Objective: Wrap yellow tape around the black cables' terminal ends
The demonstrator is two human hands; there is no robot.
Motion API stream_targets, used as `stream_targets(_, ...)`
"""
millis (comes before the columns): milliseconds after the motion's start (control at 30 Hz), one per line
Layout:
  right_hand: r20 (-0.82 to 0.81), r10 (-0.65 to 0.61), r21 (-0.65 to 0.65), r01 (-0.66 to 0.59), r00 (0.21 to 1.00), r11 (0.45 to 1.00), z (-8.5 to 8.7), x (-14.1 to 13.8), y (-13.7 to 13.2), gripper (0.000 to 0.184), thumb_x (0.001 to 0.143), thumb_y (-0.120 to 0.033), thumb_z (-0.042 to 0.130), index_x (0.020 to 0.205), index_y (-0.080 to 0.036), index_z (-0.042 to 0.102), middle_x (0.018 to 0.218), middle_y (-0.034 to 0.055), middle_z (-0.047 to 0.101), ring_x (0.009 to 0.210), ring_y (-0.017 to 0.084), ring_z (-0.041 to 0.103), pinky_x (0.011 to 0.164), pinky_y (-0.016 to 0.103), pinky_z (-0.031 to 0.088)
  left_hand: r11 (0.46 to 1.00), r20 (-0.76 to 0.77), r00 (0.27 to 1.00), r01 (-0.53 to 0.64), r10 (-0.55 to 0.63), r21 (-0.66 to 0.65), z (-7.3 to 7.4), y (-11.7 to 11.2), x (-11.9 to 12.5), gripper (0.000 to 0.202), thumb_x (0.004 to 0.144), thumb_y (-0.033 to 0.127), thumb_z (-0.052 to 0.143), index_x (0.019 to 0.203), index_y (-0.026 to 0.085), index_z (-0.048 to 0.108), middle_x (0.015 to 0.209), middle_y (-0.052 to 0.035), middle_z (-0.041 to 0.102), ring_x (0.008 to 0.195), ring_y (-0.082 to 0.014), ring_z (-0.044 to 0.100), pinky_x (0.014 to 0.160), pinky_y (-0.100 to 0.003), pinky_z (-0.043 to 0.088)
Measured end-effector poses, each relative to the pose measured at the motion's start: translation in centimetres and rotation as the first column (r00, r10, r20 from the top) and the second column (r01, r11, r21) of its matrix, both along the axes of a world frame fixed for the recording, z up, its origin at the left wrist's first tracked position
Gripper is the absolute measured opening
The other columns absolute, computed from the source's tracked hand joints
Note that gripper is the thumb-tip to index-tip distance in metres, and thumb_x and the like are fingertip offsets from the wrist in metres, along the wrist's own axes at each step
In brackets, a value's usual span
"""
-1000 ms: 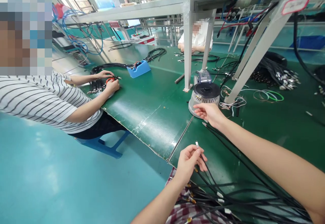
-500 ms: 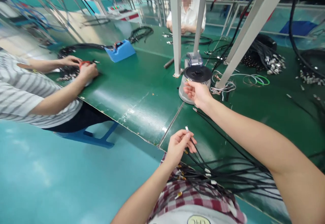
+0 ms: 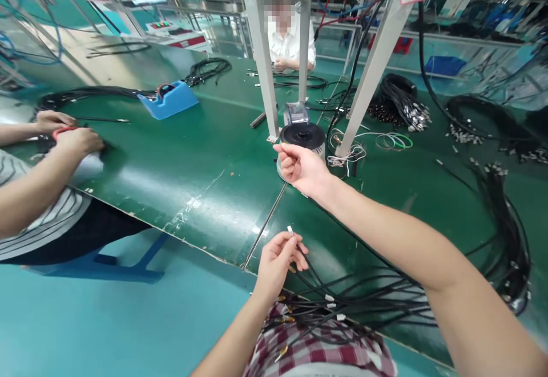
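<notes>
My left hand point(image 3: 278, 260) is pinched on the end of a thin black cable point(image 3: 317, 274), its small metal tip point(image 3: 290, 230) pointing up near the table's front edge. My right hand point(image 3: 301, 167) reaches forward, fingers pinched on a small piece I cannot make out, just in front of a round grey machine with a black top point(image 3: 302, 140). A bundle of black cables point(image 3: 368, 303) lies across the green table point(image 3: 205, 166) and over my lap.
A person in a striped shirt point(image 3: 38, 194) works at the left with red-handled pliers. Another person point(image 3: 287, 43) sits at the far side. A blue tape dispenser point(image 3: 169, 100), metal frame legs point(image 3: 262, 52), coiled wires point(image 3: 387, 140) and more cable bundles point(image 3: 505, 234) are on the table.
The view has swung rightward. My right hand stays by the round machine and my left hand keeps its pinch on the cable end.
</notes>
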State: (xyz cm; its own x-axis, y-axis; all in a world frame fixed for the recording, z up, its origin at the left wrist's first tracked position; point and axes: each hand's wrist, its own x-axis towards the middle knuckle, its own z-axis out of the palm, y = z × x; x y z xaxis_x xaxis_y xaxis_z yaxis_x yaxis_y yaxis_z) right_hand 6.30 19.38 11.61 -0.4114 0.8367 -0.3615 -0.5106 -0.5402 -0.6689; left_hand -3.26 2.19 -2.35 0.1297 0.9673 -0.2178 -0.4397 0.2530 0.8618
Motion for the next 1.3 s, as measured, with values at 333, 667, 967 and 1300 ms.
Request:
stream_targets(333,0.579,0.406,0.23,-0.619,0.707,0.751,-4.5,8.2,-9.6,0.065,0.098,-0.067,0.043,0.086,-0.011,0.073,0.069,0.0058,0.07,0.048,0.008,0.057,0.049,0.02,0.039,0.998,0.07,0.996,0.048,-0.05,0.035,1.9,-0.3,-0.2,0.024,0.098,0.037,0.061,0.098,0.014,0.057,0.081,-0.0046,0.068,0.056,-0.0128,0.066,0.054,-0.022,0.048)
stream_targets(667,0.914,0.22,0.155,-0.791,0.343,0.591,-2.0,8.8,-11.1,0.075,0.097,-0.074,0.032,0.066,-0.018,0.071,0.054,0.0015,0.065,0.044,0.011,0.055,0.051,0.026,0.04,0.99,-0.195,0.979,0.084,-0.062,0.11,5.4,-0.8,0.4,0.027,0.091,0.036,0.072,0.1,0.013,0.063,0.076,-0.0022,0.066,0.05,-0.0089,0.059,0.05,-0.021,0.048)
stream_targets(967,0.986,0.027,0.123,-0.834,0.163,0.538,-1.6,8.7,-11.7,0.069,0.099,-0.068,0.033,0.062,-0.021,0.068,0.054,0.002,0.061,0.052,0.014,0.052,0.055,0.029,0.029,0.996,-0.325,0.946,0.021,0.009,0.088,4.7,-0.9,1.3,0.026,0.084,0.033,0.079,0.085,0.013,0.062,0.074,-0.0021,0.067,0.047,-0.0077,0.056,0.045,-0.02,0.047)
stream_targets(1300,0.978,0.065,0.122,-0.799,0.198,0.589,-3.3,8.8,-11.4,0.073,0.096,-0.075,0.032,0.064,-0.02,0.068,0.058,0.0018,0.065,0.053,0.014,0.057,0.057,0.028,0.033,0.998,-0.223,0.974,0.039,-0.028,0.044,3.3,-0.8,1.2,0.022,0.088,0.031,0.074,0.082,0.014,0.063,0.068,-0.0005,0.065,0.043,-0.0062,0.052,0.042,-0.019,0.042)
